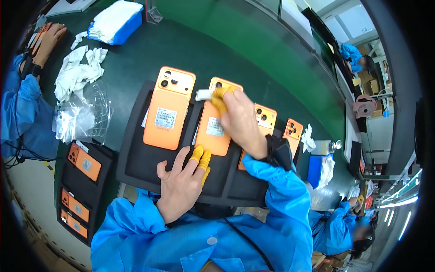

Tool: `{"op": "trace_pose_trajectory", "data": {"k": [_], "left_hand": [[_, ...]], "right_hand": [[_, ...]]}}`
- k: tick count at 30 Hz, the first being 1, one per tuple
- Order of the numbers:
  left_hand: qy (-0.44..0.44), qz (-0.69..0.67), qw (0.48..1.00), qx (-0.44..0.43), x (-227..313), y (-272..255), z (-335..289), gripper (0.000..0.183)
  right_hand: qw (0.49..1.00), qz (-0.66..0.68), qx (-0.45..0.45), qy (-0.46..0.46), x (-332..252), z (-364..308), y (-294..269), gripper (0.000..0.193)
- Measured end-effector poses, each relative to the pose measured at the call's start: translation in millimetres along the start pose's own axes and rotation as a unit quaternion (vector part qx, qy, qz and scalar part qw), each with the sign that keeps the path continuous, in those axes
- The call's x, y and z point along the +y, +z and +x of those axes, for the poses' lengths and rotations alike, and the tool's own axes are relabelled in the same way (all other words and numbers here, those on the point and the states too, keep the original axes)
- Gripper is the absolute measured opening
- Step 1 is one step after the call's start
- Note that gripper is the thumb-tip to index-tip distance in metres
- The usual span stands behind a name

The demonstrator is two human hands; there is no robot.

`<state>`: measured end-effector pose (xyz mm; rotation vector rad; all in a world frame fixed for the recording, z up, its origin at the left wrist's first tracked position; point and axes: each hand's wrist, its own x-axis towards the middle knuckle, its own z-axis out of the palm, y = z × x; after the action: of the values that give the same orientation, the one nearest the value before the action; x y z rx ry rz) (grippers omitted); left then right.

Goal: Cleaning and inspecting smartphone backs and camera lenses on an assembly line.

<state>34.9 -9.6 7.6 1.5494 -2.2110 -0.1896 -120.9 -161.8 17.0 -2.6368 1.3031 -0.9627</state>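
Note:
Several orange smartphones lie back up on a black foam tray in front of me. My right hand (pixel 242 119), with yellow finger cots, pinches a folded white cloth (pixel 204 94) against the upper back of the second phone (pixel 212 136), by its camera area. My left hand (pixel 180 188) has its fingers stretched out, two of them in yellow cots, their tips at that phone's lower end. Left of it lies another phone (pixel 166 102) with a white label. To the right are a third phone (pixel 265 119), partly hidden by my wrist, and a fourth phone (pixel 293 129).
The foam tray (pixel 136 158) rests on a green bench. A blue bin of white cloths (pixel 127 26), crumpled cloths (pixel 79 70) and clear plastic (pixel 84 118) sit left. A second phone tray (pixel 102 190) is lower left. A smaller blue bin (pixel 313 171) stands right. Co-workers sit both sides.

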Motion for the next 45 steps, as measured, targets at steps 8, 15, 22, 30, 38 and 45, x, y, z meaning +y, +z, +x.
{"op": "trace_pose_trajectory", "data": {"k": [8,15,22,30,38,45], "left_hand": [[-0.015,0.005,1.0,-0.018,-2.2,-0.7,-3.6,0.021],[-0.017,0.024,0.999,0.012,-2.1,-1.9,-2.7,0.023],[-0.007,0.019,1.0,0.0,-0.9,1.2,-5.3,0.019],[-0.018,0.037,0.999,0.012,1.7,2.8,-3.6,0.01],[-0.027,0.042,0.998,0.042,-0.1,4.3,-2.6,0.012],[-0.007,0.057,0.998,0.038,-0.2,2.5,-2.1,0.02]], "right_hand": [[1.0,0.0,-0.001,-0.009,-1.4,-1.6,9.6,0.025],[0.999,-0.012,0.043,0.009,10.9,25.0,5.3,0.02],[1.0,-0.013,0.015,0.02,12.6,13.1,-2.2,0.018],[1.0,0.0,0.01,0.011,6.5,-9.6,-2.0,0.025],[1.0,-0.021,-0.002,0.015,1.7,-8.6,-3.4,0.02],[0.997,-0.003,0.074,-0.003,14.1,27.8,12.4,0.021]]}}
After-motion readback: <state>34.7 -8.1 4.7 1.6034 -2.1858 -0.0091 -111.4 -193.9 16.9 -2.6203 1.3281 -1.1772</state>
